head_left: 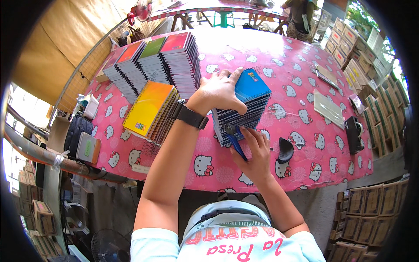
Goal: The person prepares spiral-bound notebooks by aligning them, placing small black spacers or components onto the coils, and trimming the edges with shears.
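A tall stack of blue-covered spiral notebooks (253, 84) stands before me, black coil bindings facing my side. My left hand (220, 92), with a black watch on its wrist, is spread against the stack's left side, fingers stretched and thumb apart. Blue-handled pliers (236, 142) are in my right hand (256, 156), its fingers closed round the handles. Their dark jaws are at the coils low on the stack's near side; whether they grip a wire I cannot tell. Left of my left forearm is a stack of yellow spiral notebooks (150, 109).
Taller notebook stacks with red, green and orange covers (180, 43) fill the back left. A black curved object (286, 150) lies right of the pliers on the pink patterned tablecloth (279, 126). A black box-like object (353, 135) is near the right edge. Cardboard boxes (371, 198) flank the table.
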A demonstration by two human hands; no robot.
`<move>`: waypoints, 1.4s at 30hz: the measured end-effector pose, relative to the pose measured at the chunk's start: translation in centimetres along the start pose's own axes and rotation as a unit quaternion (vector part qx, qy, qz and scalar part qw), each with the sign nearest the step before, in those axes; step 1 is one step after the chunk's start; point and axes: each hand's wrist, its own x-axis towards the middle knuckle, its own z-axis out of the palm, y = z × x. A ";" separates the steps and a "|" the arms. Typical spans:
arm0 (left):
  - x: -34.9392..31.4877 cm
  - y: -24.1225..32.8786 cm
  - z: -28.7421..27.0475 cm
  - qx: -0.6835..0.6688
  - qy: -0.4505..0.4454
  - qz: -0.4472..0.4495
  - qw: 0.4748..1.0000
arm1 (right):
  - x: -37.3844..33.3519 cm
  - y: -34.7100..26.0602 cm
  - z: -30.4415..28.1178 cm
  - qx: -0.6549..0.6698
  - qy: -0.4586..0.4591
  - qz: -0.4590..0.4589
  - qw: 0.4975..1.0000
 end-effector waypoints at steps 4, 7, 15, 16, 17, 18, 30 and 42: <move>0.0 -0.1 0.0 -0.001 0.001 -0.003 1.000 | -0.1 0.2 0.4 -0.007 -0.003 -0.010 1.000; -0.1 -0.1 -0.1 -0.010 0.001 -0.001 1.000 | -0.6 0.5 0.2 0.187 -0.084 0.115 0.972; 0.0 -0.1 0.2 -0.016 0.001 -0.001 1.000 | -0.9 0.4 -0.4 0.366 -0.144 0.277 0.877; 0.0 -0.2 0.3 -0.013 0.009 -0.002 1.000 | -0.9 0.4 -0.2 0.280 -0.112 0.202 0.932; 0.0 -0.3 0.3 -0.010 0.016 -0.003 1.000 | -0.8 0.5 0.1 0.191 -0.077 0.123 0.971; 0.0 -0.3 0.4 -0.007 0.021 -0.002 1.000 | -0.8 0.6 0.2 0.096 -0.040 0.044 0.994; -0.3 0.1 0.0 -0.013 0.004 -0.008 1.000 | -1.7 1.1 0.6 0.424 -0.141 0.312 0.838; -0.1 -0.2 0.2 -0.003 0.015 -0.005 1.000 | -0.9 0.5 1.1 -0.009 -0.048 0.017 0.999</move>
